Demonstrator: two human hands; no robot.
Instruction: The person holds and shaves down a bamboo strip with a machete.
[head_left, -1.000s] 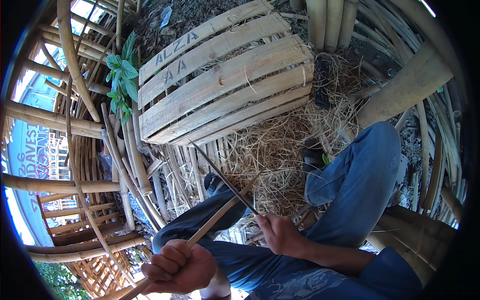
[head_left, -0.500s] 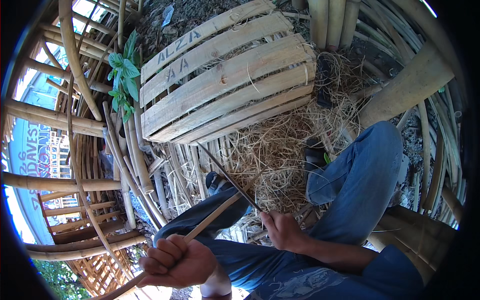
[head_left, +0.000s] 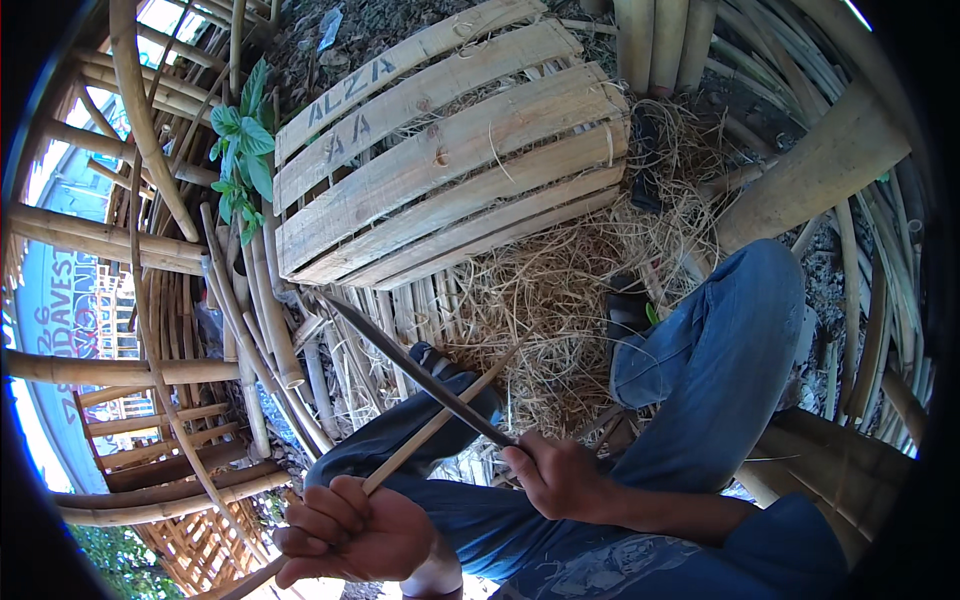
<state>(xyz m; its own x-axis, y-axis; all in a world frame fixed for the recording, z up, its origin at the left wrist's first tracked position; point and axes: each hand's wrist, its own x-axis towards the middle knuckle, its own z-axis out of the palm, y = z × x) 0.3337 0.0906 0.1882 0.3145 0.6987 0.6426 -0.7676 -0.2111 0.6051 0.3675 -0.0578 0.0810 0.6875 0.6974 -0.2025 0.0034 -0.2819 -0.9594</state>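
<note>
My left hand (head_left: 355, 532) is closed around a long, thin bamboo strip (head_left: 425, 432). One end of the strip slants up to the right over my lap, and the other runs out past the fist to the lower left. My right hand (head_left: 562, 476) grips the end of a long dark machete (head_left: 415, 374); its handle is hidden in the fist. The blade points to the upper left with its flat side showing, and crosses the bamboo strip between my two hands. Whether blade and strip touch, I cannot tell.
A slatted wooden crate (head_left: 450, 150) stands ahead, above a pile of pale shavings (head_left: 550, 310). My bent leg (head_left: 715, 340) is on the right. Bamboo poles form a lattice (head_left: 170, 370) at left, beside a leafy green plant (head_left: 243, 150). Thick bamboo (head_left: 815, 175) lies at right.
The machete blade has turned to show more of its flat side, and its tip has swung left. My right hand has shifted slightly left and down. The left hand still holds the bamboo strip.
</note>
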